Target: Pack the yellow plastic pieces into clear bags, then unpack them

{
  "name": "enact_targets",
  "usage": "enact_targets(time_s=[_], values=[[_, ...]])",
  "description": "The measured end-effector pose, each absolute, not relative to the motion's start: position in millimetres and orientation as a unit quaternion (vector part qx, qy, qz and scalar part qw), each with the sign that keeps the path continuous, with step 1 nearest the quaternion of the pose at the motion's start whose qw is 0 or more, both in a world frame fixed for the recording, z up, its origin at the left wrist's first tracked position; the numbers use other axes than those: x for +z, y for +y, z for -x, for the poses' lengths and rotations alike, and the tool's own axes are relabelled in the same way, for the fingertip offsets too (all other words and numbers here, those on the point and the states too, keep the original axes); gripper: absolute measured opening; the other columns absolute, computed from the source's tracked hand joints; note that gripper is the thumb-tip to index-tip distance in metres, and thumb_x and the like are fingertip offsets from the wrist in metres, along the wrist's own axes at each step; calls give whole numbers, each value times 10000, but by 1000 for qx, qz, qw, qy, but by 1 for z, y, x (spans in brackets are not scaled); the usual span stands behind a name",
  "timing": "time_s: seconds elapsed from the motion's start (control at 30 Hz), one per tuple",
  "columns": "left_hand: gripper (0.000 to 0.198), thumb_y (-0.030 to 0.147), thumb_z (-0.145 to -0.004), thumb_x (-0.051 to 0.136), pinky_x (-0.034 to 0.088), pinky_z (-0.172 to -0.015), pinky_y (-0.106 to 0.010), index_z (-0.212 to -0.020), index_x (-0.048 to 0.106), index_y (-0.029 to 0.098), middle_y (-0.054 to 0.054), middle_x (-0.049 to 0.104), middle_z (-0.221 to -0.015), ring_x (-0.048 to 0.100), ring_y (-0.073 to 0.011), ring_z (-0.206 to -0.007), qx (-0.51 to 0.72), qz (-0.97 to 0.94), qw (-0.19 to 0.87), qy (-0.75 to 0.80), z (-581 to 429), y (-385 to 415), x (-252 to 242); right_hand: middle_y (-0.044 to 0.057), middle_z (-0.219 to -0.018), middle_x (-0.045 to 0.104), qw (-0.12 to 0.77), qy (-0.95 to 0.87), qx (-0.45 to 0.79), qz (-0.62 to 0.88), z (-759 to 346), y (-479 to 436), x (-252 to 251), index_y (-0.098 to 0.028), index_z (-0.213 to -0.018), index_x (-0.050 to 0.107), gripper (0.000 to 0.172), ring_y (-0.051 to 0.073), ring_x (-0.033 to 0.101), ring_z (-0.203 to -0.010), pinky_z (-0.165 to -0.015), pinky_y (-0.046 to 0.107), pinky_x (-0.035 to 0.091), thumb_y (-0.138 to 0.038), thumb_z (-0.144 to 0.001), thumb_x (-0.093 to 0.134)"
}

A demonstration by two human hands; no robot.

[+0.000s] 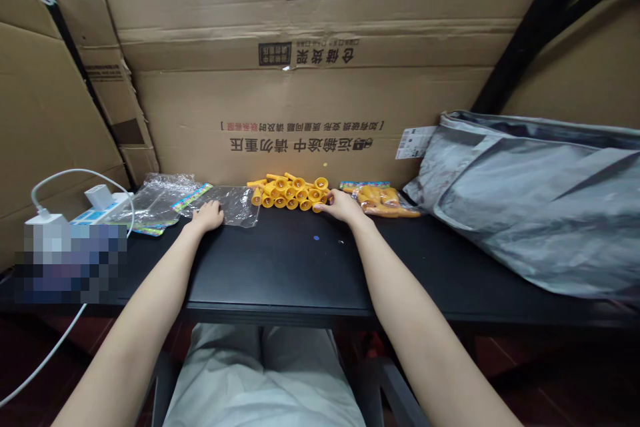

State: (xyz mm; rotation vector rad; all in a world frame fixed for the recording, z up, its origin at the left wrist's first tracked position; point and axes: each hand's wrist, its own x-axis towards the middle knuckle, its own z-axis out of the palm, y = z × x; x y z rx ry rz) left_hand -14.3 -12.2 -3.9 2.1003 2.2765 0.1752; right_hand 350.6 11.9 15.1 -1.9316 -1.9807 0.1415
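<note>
Yellow plastic toy horns point(291, 192), several of them, lie stacked in rows on the black table, their flared ends facing me. At the right end of the stack, my right hand point(344, 205) is closed, thumb and fingers around a horn point(317, 207) at the bottom row. My left hand point(208, 216) lies over the lower left part of a flat clear plastic bag point(241, 205) with a colourful header strip. Its fingers are bent down and closed on the bag; their tips are partly hidden. The bag's right end reaches the stack.
More clear bags point(157, 203) lie at the left, near a power strip point(103, 207) with a white charger and cable point(80, 172). A filled bag of yellow horns point(383, 200) lies right of my hand. A large grey bag point(530, 213) stands farther right. Cardboard point(300, 93) walls the back.
</note>
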Motion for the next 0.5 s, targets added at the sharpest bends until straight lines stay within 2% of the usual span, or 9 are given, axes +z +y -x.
enact_targets(time_s=[0.23, 0.4, 0.5], values=[[417, 285, -871, 326, 386, -993, -466, -1222, 513, 159, -154, 488, -1372, 450, -277, -1264, 59, -676, 23, 734, 14, -14, -2, 147, -1147, 590, 208, -663, 22, 719, -351, 11, 12, -157, -1064, 551, 504, 270, 581, -1052, -823, 352, 458, -529, -737, 644], [441, 311, -849, 350, 308, -1012, -597, -1235, 516, 176, -168, 484, -1379, 476, -338, -1232, 39, -640, 37, 766, 17, -18, 7, 175, -1219, 534, 234, -624, 9, 745, -362, 14, 15, -138, -1134, 536, 416, 281, 551, -1112, -880, 385, 448, -377, -800, 606], [458, 315, -849, 335, 246, -1016, -654, -1237, 515, 152, -189, 484, -1373, 471, -363, -1231, 30, -622, 39, 781, 18, -21, 12, 211, -1246, 518, 230, -595, 11, 770, -361, 14, 12, -117, -1164, 542, 409, 312, 554, -1117, -881, 421, 451, -355, -833, 556]])
